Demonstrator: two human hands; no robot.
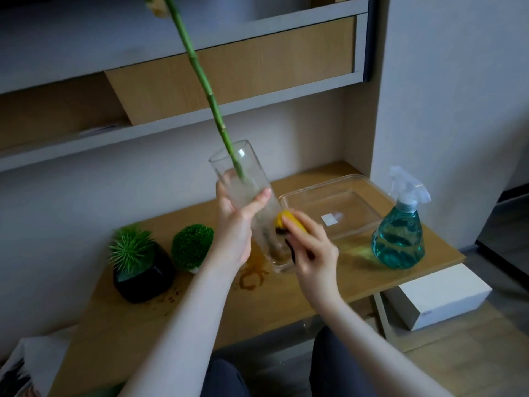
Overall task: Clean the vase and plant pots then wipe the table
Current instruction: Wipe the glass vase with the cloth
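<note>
Wooden table (pixel 257 310): two pots; left hand (pixel 237 222) grips vase (pixel 246 179), right hand (pixel 312 253) sponge (pixel 292 222).

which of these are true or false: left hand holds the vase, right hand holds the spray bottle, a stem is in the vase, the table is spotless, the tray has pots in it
1. The left hand holds the vase. True.
2. The right hand holds the spray bottle. False: it holds a yellow sponge against the vase; the bottle stands on the table.
3. A green stem is in the vase. True.
4. The table is spotless. False: brown stains show.
5. The tray has pots in it. False: the black pot stands on the table.
</note>
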